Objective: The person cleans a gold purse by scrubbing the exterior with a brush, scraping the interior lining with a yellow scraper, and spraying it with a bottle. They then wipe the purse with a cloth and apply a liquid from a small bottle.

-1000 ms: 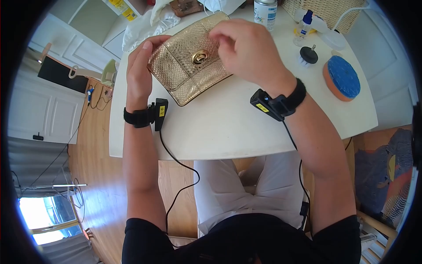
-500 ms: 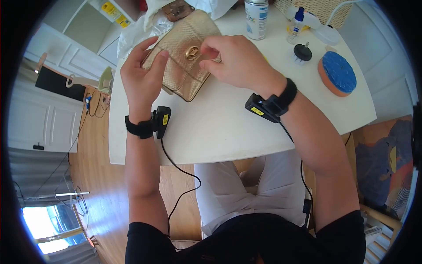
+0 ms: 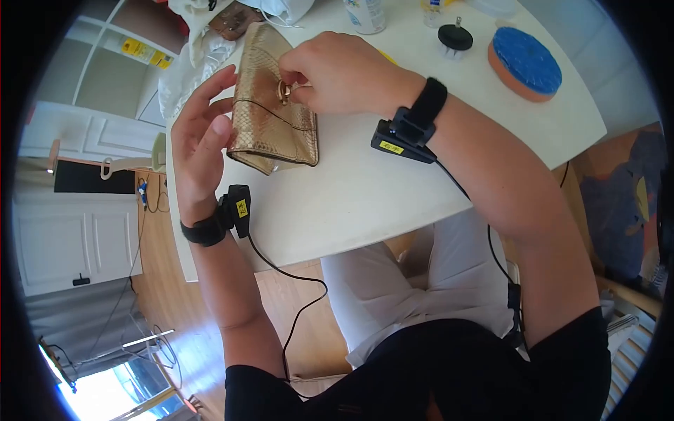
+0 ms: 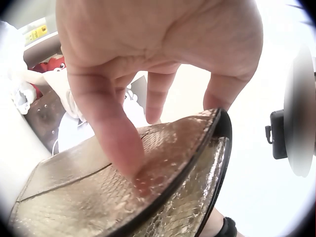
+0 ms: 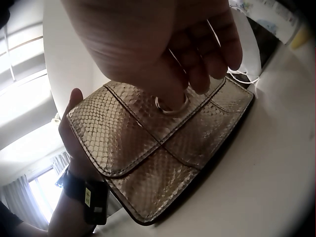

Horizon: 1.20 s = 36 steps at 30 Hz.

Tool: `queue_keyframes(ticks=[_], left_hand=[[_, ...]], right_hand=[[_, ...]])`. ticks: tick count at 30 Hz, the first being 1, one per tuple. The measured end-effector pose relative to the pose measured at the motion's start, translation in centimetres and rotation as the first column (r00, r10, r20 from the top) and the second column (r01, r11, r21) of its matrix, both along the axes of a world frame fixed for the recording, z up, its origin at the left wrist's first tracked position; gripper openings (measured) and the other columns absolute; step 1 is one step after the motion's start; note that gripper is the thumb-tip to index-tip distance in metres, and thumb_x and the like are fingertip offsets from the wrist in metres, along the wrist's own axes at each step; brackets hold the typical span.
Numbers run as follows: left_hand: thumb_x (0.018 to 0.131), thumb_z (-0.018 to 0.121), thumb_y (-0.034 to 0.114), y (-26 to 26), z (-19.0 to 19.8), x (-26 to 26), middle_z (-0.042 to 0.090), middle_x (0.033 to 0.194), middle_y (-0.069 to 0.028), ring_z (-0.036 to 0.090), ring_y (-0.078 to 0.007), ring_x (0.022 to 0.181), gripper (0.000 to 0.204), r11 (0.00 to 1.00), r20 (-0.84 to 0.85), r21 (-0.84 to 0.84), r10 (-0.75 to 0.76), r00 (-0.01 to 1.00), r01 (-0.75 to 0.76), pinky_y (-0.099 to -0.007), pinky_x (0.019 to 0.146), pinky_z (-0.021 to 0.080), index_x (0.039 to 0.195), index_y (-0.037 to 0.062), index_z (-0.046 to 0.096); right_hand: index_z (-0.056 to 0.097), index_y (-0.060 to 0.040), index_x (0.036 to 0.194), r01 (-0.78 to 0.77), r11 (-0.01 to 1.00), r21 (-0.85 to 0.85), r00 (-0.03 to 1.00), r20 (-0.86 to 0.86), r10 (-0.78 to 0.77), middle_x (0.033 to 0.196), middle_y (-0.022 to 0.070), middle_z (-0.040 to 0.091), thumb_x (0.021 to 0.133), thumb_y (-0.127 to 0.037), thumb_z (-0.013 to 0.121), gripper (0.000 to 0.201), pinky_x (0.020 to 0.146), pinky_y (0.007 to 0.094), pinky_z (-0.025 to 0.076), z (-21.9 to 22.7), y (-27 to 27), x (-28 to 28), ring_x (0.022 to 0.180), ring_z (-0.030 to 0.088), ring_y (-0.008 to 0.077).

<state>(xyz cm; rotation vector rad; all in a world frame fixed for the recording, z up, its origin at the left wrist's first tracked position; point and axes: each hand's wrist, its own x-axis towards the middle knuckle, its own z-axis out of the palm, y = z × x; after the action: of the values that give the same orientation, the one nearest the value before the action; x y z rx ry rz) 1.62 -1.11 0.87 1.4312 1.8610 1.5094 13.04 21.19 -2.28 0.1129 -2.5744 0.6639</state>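
Note:
A gold snakeskin-patterned handbag (image 3: pixel 267 119) with a round metal clasp (image 3: pixel 283 92) stands tilted on the white table, its open side edge facing me. My right hand (image 3: pixel 344 74) pinches the clasp between thumb and curled fingers; in the right wrist view the clasp's ring (image 5: pixel 171 104) shows under the thumb. My left hand (image 3: pixel 200 144) is at the bag's left edge, fingers spread and fairly straight. In the left wrist view a fingertip of the left hand (image 4: pixel 163 34) touches the bag's gold surface (image 4: pixel 74 202), and the layered edge gapes at its corner.
A blue-and-orange sponge pad (image 3: pixel 525 63) and a black round brush (image 3: pixel 455 38) lie at the table's right. A spray can (image 3: pixel 365 14) stands at the back. White cloth and a brown bag (image 3: pixel 235 21) lie behind the handbag. Thin cables run from both wrist cameras.
The handbag has turned, so its side edge now faces me. My right hand has moved left onto the clasp. My left hand has shifted from the front of the bag to its left edge.

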Motion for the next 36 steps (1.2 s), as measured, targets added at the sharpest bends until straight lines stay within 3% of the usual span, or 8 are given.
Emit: queue_keyframes(ticks=[8, 10, 16, 18, 19, 21, 30, 36], left_hand=[[0.099, 0.057, 0.046, 0.1, -0.8, -0.6, 0.047, 0.149, -0.0221, 0.057, -0.0248, 0.127, 0.082, 0.996, -0.127, -0.07, 0.036, 0.991, -0.046, -0.0345, 0.107, 0.042, 0.152, -0.0111, 0.034], [0.096, 0.064, 0.046, 0.8, -0.6, 0.4, 0.068, 0.113, -0.0125, 0.062, -0.0134, 0.102, 0.077, 0.999, -0.067, 0.032, 0.041, 0.997, -0.039, -0.0253, 0.091, 0.046, 0.151, -0.0033, 0.042], [0.096, 0.064, 0.046, 0.7, -0.9, -0.1, 0.068, 0.114, -0.0131, 0.063, -0.0151, 0.106, 0.079, 0.999, -0.079, 0.037, 0.007, 0.997, -0.004, -0.0266, 0.095, 0.045, 0.153, -0.0033, 0.04], [0.096, 0.064, 0.045, 0.9, -0.9, 0.1, 0.068, 0.113, -0.0123, 0.062, -0.0142, 0.104, 0.078, 0.999, -0.07, 0.043, 0.013, 0.997, -0.01, -0.0257, 0.093, 0.045, 0.152, -0.003, 0.04], [0.096, 0.064, 0.045, 1.0, -0.9, 0.3, 0.068, 0.112, -0.0114, 0.062, -0.0133, 0.102, 0.078, 0.999, -0.063, 0.05, 0.021, 0.998, -0.018, -0.0249, 0.092, 0.044, 0.152, -0.0028, 0.041], [0.096, 0.064, 0.045, 0.9, -0.7, 0.2, 0.068, 0.109, -0.0099, 0.061, -0.0121, 0.1, 0.077, 0.999, -0.077, 0.036, 0.036, 0.996, -0.033, -0.0237, 0.09, 0.044, 0.152, -0.0021, 0.042], [0.096, 0.063, 0.04, 0.4, -0.7, -0.3, 0.068, 0.1, -0.0059, 0.058, -0.0088, 0.091, 0.07, 0.999, -0.119, 0.01, 0.04, 0.992, -0.04, -0.0208, 0.084, 0.042, 0.151, 0.0008, 0.046], [0.098, 0.061, 0.035, 0.6, -0.7, 0.2, 0.068, 0.101, -0.0077, 0.06, -0.0103, 0.093, 0.064, 0.999, -0.071, 0.038, 0.006, 0.997, -0.004, -0.0229, 0.085, 0.045, 0.151, 0.0007, 0.046]], right_hand=[[0.071, -0.0089, 0.091, -0.015, 1.0, 0.004, 1.0, 0.014, 0.015, 0.082, 0.0086, 0.072, 0.084, -0.021, 0.07, 0.014, 0.072, 0.0437, 0.054, -0.4, 0.0, -0.3, 0.082, 0.07, 0.0305], [0.071, -0.0086, 0.091, -0.024, 1.0, 0.004, 1.0, 0.006, 0.024, 0.082, 0.0088, 0.072, 0.085, -0.022, 0.069, 0.015, 0.071, 0.0439, 0.054, -0.6, 0.0, -0.5, 0.082, 0.07, 0.0308], [0.073, -0.0053, 0.088, 0.025, 0.953, -0.301, 0.973, 0.225, 0.046, 0.079, 0.0122, 0.072, 0.091, -0.028, 0.065, 0.024, 0.071, 0.0406, 0.053, -0.6, -0.5, -1.6, 0.076, 0.069, 0.0279], [0.074, -0.0041, 0.087, 0.244, 0.544, -0.803, 0.882, 0.417, 0.221, 0.08, 0.0141, 0.072, 0.091, -0.027, 0.064, 0.025, 0.071, 0.0391, 0.053, -0.7, -0.7, -1.8, 0.075, 0.069, 0.0264], [0.074, -0.0041, 0.087, 0.243, 0.545, -0.803, 0.882, 0.417, 0.22, 0.08, 0.0141, 0.072, 0.091, -0.027, 0.064, 0.025, 0.071, 0.0391, 0.053, -0.7, -0.5, -1.9, 0.075, 0.069, 0.0264], [0.074, -0.0042, 0.09, 0.078, 0.93, -0.359, 0.946, 0.322, 0.045, 0.083, 0.0133, 0.073, 0.089, -0.028, 0.065, 0.025, 0.071, 0.039, 0.053, -0.3, -0.4, -1.8, 0.077, 0.069, 0.0269], [0.073, -0.0056, 0.093, 0.027, 0.998, -0.054, 1.0, -0.005, -0.028, 0.078, 0.0121, 0.071, 0.081, -0.024, 0.073, 0.022, 0.072, 0.0416, 0.054, -0.4, -0.4, -0.2, 0.078, 0.07, 0.0306], [0.072, -0.0051, 0.092, 0.038, 0.999, 0.002, 0.997, 0.073, -0.038, 0.077, 0.012, 0.07, 0.089, -0.023, 0.067, 0.019, 0.069, 0.0407, 0.053, -0.5, -0.5, -0.6, 0.072, 0.068, 0.0283]])
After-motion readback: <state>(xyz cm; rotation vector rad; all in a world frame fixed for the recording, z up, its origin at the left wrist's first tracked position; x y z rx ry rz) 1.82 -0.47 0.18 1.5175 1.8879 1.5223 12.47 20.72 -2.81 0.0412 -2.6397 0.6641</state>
